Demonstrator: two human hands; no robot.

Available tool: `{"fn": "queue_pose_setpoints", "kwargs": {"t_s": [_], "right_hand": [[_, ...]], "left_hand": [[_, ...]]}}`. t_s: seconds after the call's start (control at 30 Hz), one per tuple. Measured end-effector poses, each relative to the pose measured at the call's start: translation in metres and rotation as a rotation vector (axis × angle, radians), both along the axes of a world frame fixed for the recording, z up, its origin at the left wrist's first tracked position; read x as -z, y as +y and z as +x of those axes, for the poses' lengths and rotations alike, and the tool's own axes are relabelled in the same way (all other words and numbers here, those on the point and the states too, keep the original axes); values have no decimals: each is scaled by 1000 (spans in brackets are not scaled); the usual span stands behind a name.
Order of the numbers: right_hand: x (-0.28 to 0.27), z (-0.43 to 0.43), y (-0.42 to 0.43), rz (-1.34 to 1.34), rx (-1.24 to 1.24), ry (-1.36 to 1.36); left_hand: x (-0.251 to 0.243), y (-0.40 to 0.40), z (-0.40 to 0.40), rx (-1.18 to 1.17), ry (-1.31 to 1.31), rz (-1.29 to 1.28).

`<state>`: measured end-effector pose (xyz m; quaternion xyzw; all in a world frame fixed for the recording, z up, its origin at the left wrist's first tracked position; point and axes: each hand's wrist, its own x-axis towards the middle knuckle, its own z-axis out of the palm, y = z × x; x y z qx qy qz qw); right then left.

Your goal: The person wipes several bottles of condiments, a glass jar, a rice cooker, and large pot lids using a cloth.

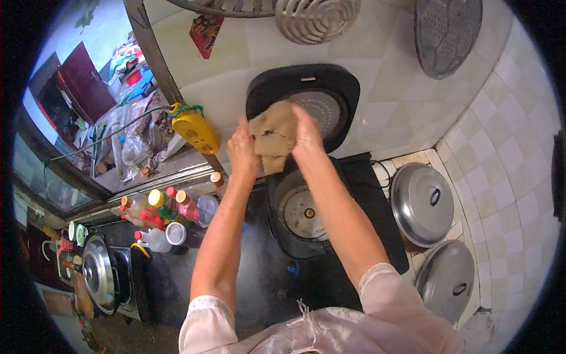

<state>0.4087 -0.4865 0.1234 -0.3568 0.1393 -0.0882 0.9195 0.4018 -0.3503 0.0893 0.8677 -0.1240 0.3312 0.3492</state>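
Between my two hands hangs a worn tan cloth (pixel 275 135) with dark spots and a ragged lower edge. My left hand (pixel 243 148) grips its left side, and my right hand (pixel 308 135) grips its right side. Behind the cloth stands the raised lid (pixel 347 84) of a black rice cooker, its pale inner plate (pixel 325 113) partly covered by cloth and hand. Below my hands, the cooker body (pixel 276 234) is open with no inner pot in it. Its heating plate (pixel 294 217) looks stained, with a round sensor (pixel 309 213) at the centre; my right forearm hides part of it.
Several bottles (pixel 166 205) line the window side. A yellow power strip (pixel 194 128) hangs by the window frame. At left a lidded pan (pixel 98 274) sits on a stove. Two metal lids (pixel 422 203) lie at right. Metal steamer racks (pixel 318 20) hang above.
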Motion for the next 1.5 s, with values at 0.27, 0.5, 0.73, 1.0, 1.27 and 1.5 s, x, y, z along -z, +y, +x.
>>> {"fn": "queue_pose_setpoints", "kwargs": {"t_s": [0.27,0.5,0.73,1.0,1.27,1.5], "right_hand": [[-14,6,-17,109,70,-54],[-28,-9,-24,37,-73,-32],[6,11,-96,296,94,-189],[-1,1,6,-11,-62,-29],[40,-6,-33,-566,256,-114],[4,10,-43,-318,552,-128]], "left_hand": [[-11,-19,-5,-131,100,91],[-12,-14,-9,-152,41,44],[-11,-25,-9,-134,73,16],[2,-17,-8,-71,25,7],[-13,-21,-11,-145,206,38],[-14,-15,-8,12,184,9]]}}
